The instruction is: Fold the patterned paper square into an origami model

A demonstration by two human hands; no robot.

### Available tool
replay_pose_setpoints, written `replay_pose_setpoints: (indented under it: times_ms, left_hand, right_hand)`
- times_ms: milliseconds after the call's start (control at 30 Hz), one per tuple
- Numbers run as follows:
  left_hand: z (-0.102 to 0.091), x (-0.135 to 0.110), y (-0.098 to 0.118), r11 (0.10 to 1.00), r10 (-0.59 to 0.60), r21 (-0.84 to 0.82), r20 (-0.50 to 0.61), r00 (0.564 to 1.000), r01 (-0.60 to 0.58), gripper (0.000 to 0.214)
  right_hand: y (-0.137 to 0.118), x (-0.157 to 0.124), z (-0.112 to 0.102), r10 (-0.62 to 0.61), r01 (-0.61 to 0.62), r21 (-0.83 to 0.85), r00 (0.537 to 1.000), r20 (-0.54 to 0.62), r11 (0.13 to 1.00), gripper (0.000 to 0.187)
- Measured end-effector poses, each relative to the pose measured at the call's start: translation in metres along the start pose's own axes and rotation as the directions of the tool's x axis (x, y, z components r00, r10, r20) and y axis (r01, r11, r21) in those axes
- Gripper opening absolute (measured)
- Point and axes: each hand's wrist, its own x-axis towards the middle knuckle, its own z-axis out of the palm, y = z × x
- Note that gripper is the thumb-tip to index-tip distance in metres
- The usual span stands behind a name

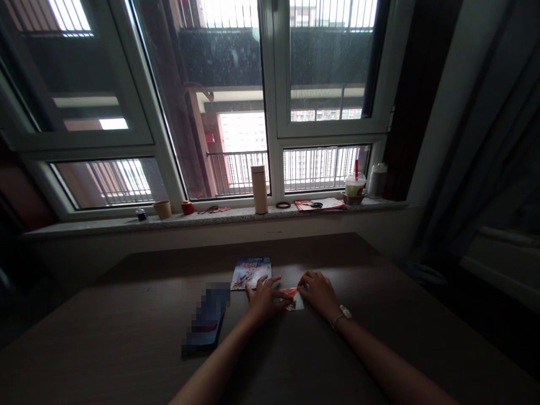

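Observation:
On the dark table lies a small sheet of paper [298,304], printed red and pale with a dark picture, between my two hands. My left hand [265,301] rests on its left side with the fingers spread. Thumb and fingers of my right hand [318,291] pinch the sheet's upper right corner, where a red part shows. A blue illustrated booklet [252,273] lies just beyond my left hand, close to its fingertips. Left of my left forearm is a dark, phone-like flat object [207,320], partly blurred by pixel blocks.
The brown table [126,315] reaches toward a window sill [202,216]. Along the sill stand a beige tumbler [259,190], a paper cup [162,210], a red jar [188,208], scissors [315,205] on red papers, a drink cup with straw [355,184] and a white bottle [377,181].

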Motion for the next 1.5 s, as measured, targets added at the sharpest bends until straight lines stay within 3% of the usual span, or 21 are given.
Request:
replay_pose_setpoints:
  times_ms: [467,633,800,933,1067,1500]
  left_hand:
    - [0.004,0.0,-0.003,1.0,0.01,0.006,-0.012,1.0,-0.01,0.015]
    - [0.005,-0.001,-0.004,1.0,0.016,0.013,-0.036,0.999,-0.016,0.022]
    - [0.007,-0.004,-0.005,1.0,0.003,0.013,-0.085,0.996,-0.002,0.023]
    - [0.007,-0.005,-0.004,1.0,0.0,0.012,-0.109,0.994,0.001,0.021]
    - [0.006,-0.005,-0.004,1.0,-0.002,-0.002,-0.114,0.993,0.001,0.017]
    - [0.002,-0.006,-0.003,1.0,0.004,-0.026,-0.118,0.993,-0.007,0.015]
  right_hand:
    - [0.001,0.0,0.004,0.022,-0.02,0.034,0.999,-0.046,0.999,0.013]
    - [0.008,0.001,0.005,-0.007,0.01,0.124,1.0,-0.027,0.992,0.019]
    - [0.008,-0.007,-0.003,-0.155,0.151,0.281,0.988,-0.008,0.948,0.023]
    - [0.004,-0.018,-0.013,-0.313,0.272,0.271,0.942,0.12,0.923,0.019]
    - [0.004,-0.021,-0.015,-0.295,0.239,0.266,0.935,0.195,0.934,0.038]
    - [0.006,-0.017,-0.01,-0.294,0.241,0.292,0.943,0.154,0.925,0.026]
